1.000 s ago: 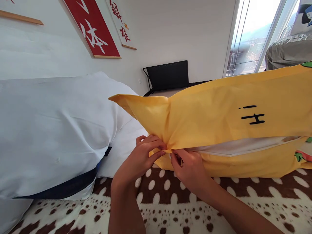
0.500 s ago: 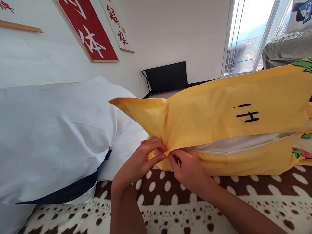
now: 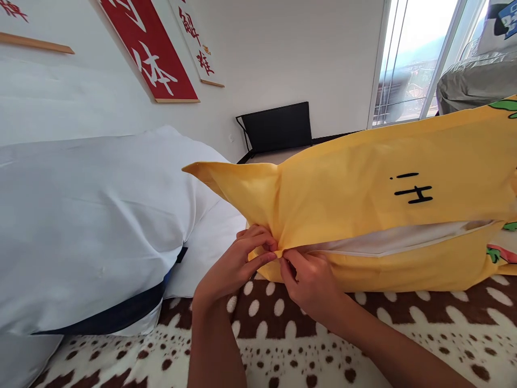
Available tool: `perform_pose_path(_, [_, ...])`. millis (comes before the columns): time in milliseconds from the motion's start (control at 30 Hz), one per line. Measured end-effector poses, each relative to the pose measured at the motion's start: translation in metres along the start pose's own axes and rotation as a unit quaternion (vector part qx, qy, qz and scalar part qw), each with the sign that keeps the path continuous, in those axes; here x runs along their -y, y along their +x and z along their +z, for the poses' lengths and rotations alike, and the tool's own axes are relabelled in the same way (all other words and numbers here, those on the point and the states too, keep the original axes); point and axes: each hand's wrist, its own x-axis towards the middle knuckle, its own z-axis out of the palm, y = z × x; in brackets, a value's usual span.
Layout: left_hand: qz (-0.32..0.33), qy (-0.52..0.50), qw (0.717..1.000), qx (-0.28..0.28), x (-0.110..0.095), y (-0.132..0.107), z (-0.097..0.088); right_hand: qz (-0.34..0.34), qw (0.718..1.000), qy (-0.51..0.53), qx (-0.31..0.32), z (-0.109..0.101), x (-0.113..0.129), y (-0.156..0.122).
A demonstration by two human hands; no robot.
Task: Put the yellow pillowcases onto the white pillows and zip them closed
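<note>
A long yellow pillowcase (image 3: 343,194) printed with "Hi" lies across the bed, filled out by a pillow. Its side opening gapes, and the white pillow (image 3: 404,238) shows inside the slit. At the left end of that opening, my left hand (image 3: 246,256) pinches the yellow cloth between thumb and fingers. Right beside it, my right hand (image 3: 309,275) pinches the edge of the same opening, its fingertips almost touching the left ones. Whether a zipper pull sits between my fingers is hidden. A loose yellow corner sticks out to the left above my hands.
A large white pillow (image 3: 92,215) with a dark blue side fills the left. Beneath everything is a brown and cream spotted blanket (image 3: 299,355). Behind are a black folded panel (image 3: 278,126), wall scrolls (image 3: 157,59), a window (image 3: 412,59) and a grey covered object (image 3: 480,81).
Both hands keep their pinch at the same spot on the pillowcase. My left wrist has shifted slightly right; the whole view has slid a little.
</note>
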Motion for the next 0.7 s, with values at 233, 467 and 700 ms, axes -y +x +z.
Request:
perform_pose_path(233, [-0.015, 0.042, 0.998, -0.044, 0.004, -0.004, -0.003, 0.052, 0.999, 0.009, 0.004, -0.012, -0.005, 0.008])
perform_pose_path(467, [-0.002, 0.073, 0.993, -0.088, -0.011, -0.002, 0.005, 0.037, 0.999, 0.018, 0.011, -0.019, 0.000, 0.010])
perform_pose_path(700, [0.025, 0.100, 0.985, -0.136, -0.025, 0.005, 0.019, 0.042, 0.998, 0.034, 0.013, -0.021, 0.001, 0.011])
